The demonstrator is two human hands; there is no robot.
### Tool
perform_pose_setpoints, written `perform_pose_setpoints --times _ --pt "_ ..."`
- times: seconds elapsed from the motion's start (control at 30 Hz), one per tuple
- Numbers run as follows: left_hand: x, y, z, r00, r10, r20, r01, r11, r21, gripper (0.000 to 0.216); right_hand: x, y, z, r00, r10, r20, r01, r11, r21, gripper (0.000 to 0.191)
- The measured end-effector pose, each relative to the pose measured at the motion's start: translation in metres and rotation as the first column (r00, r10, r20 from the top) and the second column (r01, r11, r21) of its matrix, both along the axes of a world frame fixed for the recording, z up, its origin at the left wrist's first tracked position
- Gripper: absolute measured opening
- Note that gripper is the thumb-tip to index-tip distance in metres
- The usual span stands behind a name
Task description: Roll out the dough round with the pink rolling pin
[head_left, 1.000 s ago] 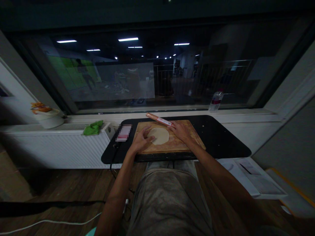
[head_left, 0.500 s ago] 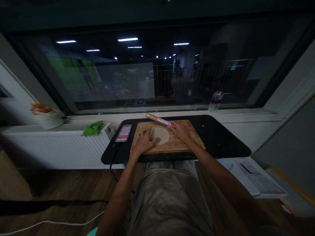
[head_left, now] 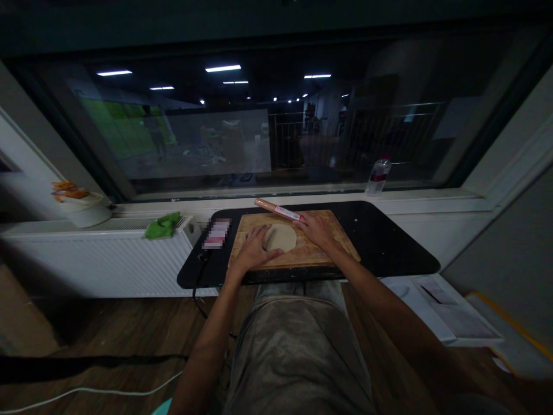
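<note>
A flat, pale, roughly round sheet of dough (head_left: pixel 284 237) lies on the wooden board (head_left: pixel 309 257). My left hand (head_left: pixel 253 249) rests at the dough's left edge, its thumb spread away from the fingers and lying along the near edge. Beyond the dough, a wooden rolling pin (head_left: pixel 276 209) with a red and white label slants across the far side of the board. My right hand (head_left: pixel 318 229) is closed on its right end, which the fingers hide. The pin's left end sticks out past the board's far edge.
The board sits on a black table (head_left: pixel 389 248). A phone-like blurred item (head_left: pixel 217 233) lies left of the board. A green cloth (head_left: pixel 163 225) and a white pot (head_left: pixel 84 210) sit on the radiator (head_left: pixel 108 259). A bottle (head_left: pixel 378 176) stands on the windowsill.
My left hand, blurred before, is now still, with its fingers straighter and the thumb reaching slightly farther right along the dough. My right hand and the rolling pin have stayed in place.
</note>
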State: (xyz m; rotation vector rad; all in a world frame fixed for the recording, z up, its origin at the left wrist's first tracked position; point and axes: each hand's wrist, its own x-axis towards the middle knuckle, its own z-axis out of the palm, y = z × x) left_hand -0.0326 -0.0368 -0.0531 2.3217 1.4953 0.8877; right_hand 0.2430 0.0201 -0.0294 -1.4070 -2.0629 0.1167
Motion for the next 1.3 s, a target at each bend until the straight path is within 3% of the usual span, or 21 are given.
perform_pose_setpoints --times 0.3,0.8,1.13,1.3 --pt "-0.0081 -0.0018 0.0024 0.987 -0.150 0.062 0.151 0.989 -0.006 0.078 0.0005 -0.0019 0.0012 0.999 -0.031 0.023 0.031 0.999 -0.017 0.042" --pt "-0.0056 -0.0042 0.0026 0.986 -0.158 0.048 0.157 0.987 0.025 0.059 0.0016 0.0039 -0.0025 1.000 -0.004 0.020 0.004 1.000 -0.002 0.041" --pt "-0.0064 -0.0049 0.0066 0.977 -0.189 0.097 0.187 0.982 0.028 0.061 0.0016 0.0016 -0.0014 0.997 -0.061 0.053 0.062 0.998 -0.017 0.044" --pt "-0.0062 -0.0034 0.0025 0.972 -0.201 0.118 0.197 0.979 0.046 0.058 0.0030 0.0063 -0.0048 0.999 -0.009 0.033 0.009 1.000 0.004 0.044"
